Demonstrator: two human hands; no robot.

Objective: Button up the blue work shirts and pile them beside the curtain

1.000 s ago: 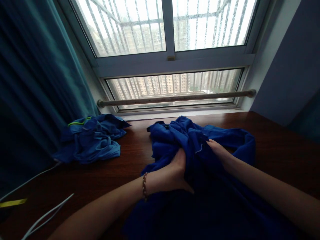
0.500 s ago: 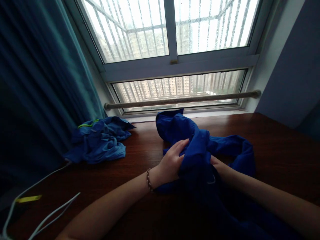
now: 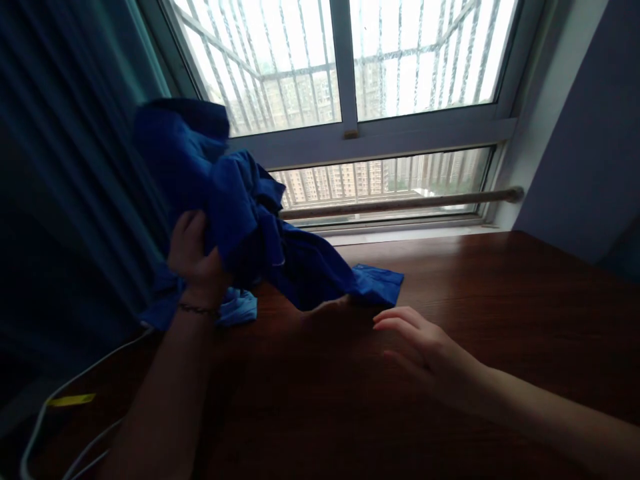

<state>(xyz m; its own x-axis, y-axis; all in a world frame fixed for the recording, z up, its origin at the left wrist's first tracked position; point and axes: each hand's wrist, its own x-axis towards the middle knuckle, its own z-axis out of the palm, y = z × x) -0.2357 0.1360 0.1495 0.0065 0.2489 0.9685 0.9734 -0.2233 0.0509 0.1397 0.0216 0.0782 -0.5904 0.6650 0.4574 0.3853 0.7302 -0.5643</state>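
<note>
My left hand (image 3: 196, 257) is raised over the table's left side, closed on a bunched dark blue garment (image 3: 240, 213). The cloth hangs from that hand, and its trailing end reaches down to the wooden table (image 3: 450, 280) near the middle. My right hand (image 3: 425, 347) hovers low over the table with its fingers spread, holding nothing, a little right of the garment's trailing end. A second, lighter blue garment (image 3: 235, 310) lies on the table behind my left wrist, mostly hidden.
A window (image 3: 350, 87) with a horizontal rail (image 3: 425, 199) runs along the table's far edge. A teal curtain (image 3: 65, 167) hangs at the left. White cables (image 3: 55, 400) and a yellow tag (image 3: 70, 400) lie at the table's left front. A grey wall (image 3: 590, 120) stands at the right.
My left hand has lifted the dark blue garment up and to the left, off the table's middle. My right hand has let go of it and now hovers with fingers apart.
</note>
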